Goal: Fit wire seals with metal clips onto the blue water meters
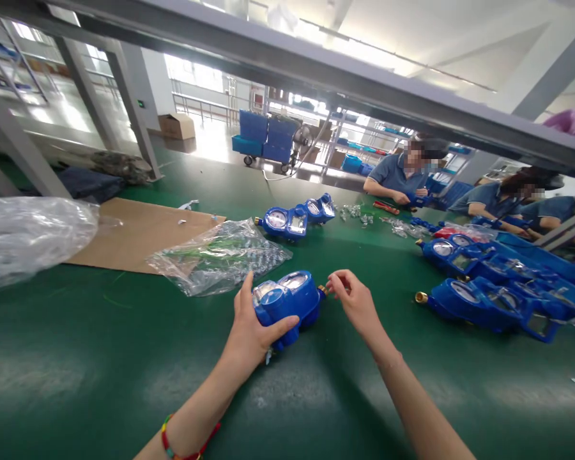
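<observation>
green tabletop (124, 358) | cardboard sheet (144, 223) left | clear bag (230, 252) overlapping it | blue meters (460, 295) centre and right

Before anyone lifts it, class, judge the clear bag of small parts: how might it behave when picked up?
The clear bag would probably sag and fold, since its thin film looks crumpled. Its small parts lie mostly toward one end, so that end may hang heavier. The glossy film could feel slippery.

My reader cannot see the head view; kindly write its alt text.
The left hand holds a blue meter on a green table; the right hand is near its brass end. Farther away lie a clear bag and more blue meters, with three people at upper right.
</observation>
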The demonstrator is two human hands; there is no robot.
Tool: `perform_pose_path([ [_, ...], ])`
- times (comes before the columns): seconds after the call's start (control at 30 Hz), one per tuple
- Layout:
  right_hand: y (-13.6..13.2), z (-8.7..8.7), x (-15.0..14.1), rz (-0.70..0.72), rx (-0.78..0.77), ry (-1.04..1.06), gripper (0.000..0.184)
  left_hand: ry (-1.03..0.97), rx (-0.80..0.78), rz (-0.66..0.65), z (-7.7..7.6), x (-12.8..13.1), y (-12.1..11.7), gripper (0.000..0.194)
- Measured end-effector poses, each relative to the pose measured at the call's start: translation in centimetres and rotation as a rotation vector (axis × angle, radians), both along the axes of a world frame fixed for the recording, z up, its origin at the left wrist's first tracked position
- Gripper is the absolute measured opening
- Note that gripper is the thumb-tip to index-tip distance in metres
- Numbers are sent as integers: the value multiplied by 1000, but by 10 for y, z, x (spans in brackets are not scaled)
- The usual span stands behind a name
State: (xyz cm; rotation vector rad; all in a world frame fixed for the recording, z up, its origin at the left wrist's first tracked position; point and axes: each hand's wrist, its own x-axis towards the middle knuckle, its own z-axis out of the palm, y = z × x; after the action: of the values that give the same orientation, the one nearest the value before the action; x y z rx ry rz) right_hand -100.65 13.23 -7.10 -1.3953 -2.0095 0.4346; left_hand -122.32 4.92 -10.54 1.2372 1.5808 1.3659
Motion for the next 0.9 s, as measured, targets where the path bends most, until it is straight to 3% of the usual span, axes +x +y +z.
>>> perform_pose_path([
  [0.1,64,11,-4,-14,131,-147,26,33,49,51,5,9,4,101],
  [0.27,146,35,-52,110,306,-458,72,275,204,105,4,-14,-19,92],
  [0.37,181,41,-92,214,340,-626,94,514,248,229,-6,-38,-40,95],
  [0.53,218,33,-132,256,286,-799,91,804,184,470,-20,-59,-70,103],
  [0.63,224,35,-139,211,250,-836,103,685,79,435,-16,-70,-78,98],
  [0.73,221,46,-131,171,163,-858,102,334,-68,366,-1,-91,-77,87],
  [0.83,208,61,-107,131,-2,-872,105,-6,-233,379,22,-107,-72,75],
  [0.9,193,69,-82,116,-76,-878,108,-159,-319,305,35,-109,-71,72],
])
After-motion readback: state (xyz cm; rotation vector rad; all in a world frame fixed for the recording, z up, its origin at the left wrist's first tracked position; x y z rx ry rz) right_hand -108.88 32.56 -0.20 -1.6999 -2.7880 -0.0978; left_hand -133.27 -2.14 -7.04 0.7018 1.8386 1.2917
